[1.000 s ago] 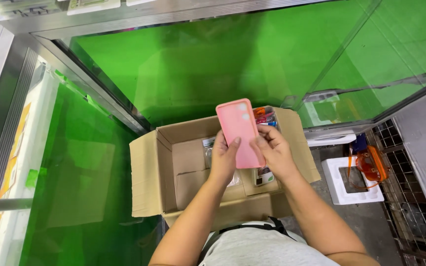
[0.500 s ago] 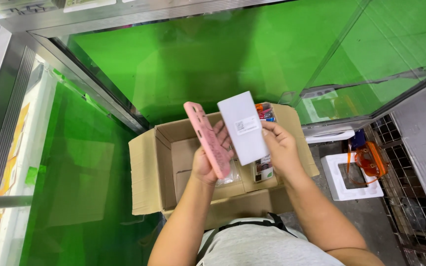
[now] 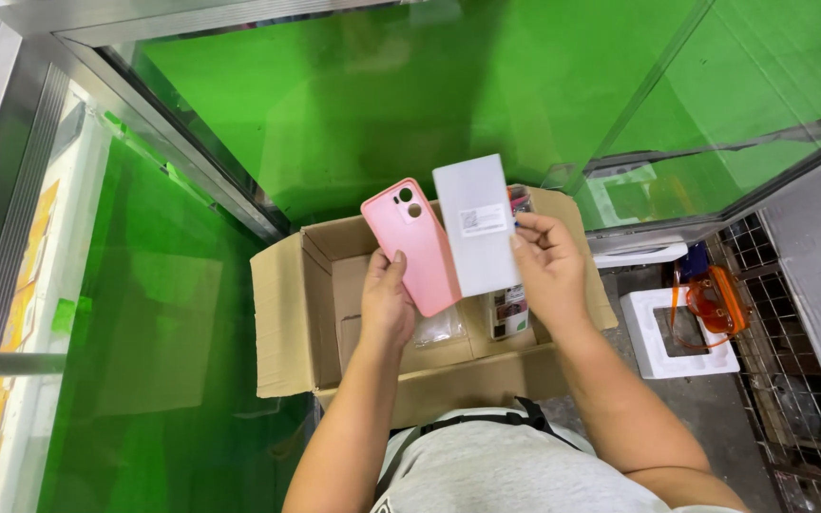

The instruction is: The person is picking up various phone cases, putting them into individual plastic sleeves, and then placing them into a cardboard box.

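Head camera view was filled mostly by green panes in metal frames, across the upper half and the left side of the frame. Below the centre an open cardboard box (image 3: 287,313) was seen, with small packets lying at its bottom; their prints were too small to be told. At the right edge a white foam tray (image 3: 648,347) with an orange object (image 3: 715,304) was placed on the grey floor, near a wire rack (image 3: 800,380).

Above the box, at the centre, two flat things were held side by side and touching. A pink phone case (image 3: 415,252), with camera holes at its top, was gripped by the left hand (image 3: 387,304), the thumb closed over its lower edge. A white flat box (image 3: 477,228) was pinched by the right hand (image 3: 548,271), fingers curled around its right side. A small pale rectangular label with a dark code was seen at its middle.

For good handling, as it was judged, both pieces should be kept over the box, so a slipped piece would fall inside, and the label should be left uncovered by the fingers.
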